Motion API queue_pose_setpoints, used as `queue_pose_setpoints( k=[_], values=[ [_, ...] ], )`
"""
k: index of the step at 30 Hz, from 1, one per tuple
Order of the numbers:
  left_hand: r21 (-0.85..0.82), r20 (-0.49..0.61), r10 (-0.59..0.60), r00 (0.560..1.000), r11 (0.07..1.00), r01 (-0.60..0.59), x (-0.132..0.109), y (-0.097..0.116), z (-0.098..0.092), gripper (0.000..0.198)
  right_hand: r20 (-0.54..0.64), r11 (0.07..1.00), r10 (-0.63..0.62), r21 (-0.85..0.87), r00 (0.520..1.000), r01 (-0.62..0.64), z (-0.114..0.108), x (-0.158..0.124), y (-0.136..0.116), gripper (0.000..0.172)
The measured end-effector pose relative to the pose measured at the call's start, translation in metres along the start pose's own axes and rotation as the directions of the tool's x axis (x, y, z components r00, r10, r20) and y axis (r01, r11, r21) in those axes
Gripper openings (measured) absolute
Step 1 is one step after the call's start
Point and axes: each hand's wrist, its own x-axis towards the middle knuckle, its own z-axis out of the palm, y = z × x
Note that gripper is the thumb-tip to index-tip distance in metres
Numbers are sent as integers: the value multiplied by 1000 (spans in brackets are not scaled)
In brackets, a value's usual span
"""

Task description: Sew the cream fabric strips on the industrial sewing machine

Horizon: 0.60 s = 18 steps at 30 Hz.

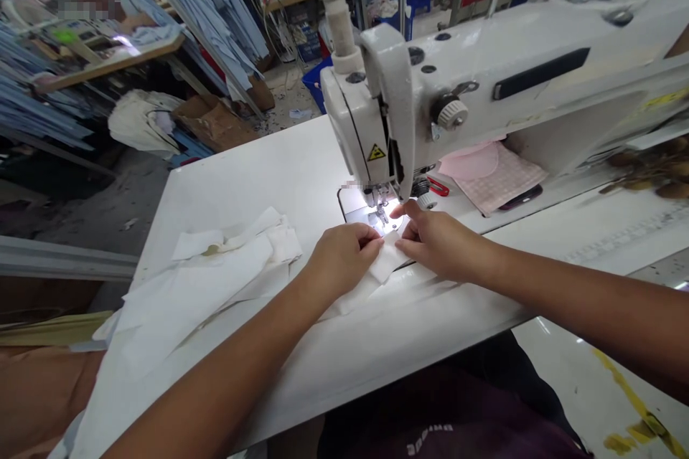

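Observation:
My left hand (344,258) and my right hand (438,244) press on a folded piece of white fabric (387,263) on the sewing table. The fabric's far end lies close to the presser foot (381,211) of a white industrial sewing machine (398,72). My right fingertips are beside the lit needle area, and my left fingers curl over the fabric. The needle itself is too small to make out. More white fabric pieces (215,280) lie in a loose heap to the left of my left hand.
A pink quilted fabric piece (492,176), a dark phone (519,197) and a red tool (438,186) lie behind the machine's head. The white table (280,165) ends at an edge on the left. Racks of blue garments, a seated person and a blue crate stand beyond.

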Motion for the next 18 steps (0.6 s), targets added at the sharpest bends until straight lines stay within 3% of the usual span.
queue_pose_setpoints(
  k=[5, 8, 10, 14, 18],
  values=[
    [36, 20, -12, 1000, 999, 12, 3, 1, 1, 16, -9, 984, -70, -167, 998, 67, 2, 2, 0, 35],
    [46, 35, -20, 999, 999, 19, 6, 2, 1, 13, 32, 918, -197, -346, 980, 196, 2, 2, 3, 16],
    [51, 33, -17, 999, 999, 16, 9, 2, 0, 11, 92, 845, -300, -437, 950, 309, 1, 0, 6, 21],
    [57, 29, -21, 999, 998, 19, 15, 1, -5, 7, 147, 760, -438, -467, 887, 453, -3, -1, 15, 27],
    [47, 34, -44, 998, 998, 42, 25, 1, -13, 13, 111, 744, -461, -492, 880, 452, -5, 3, 19, 24]
  ],
)
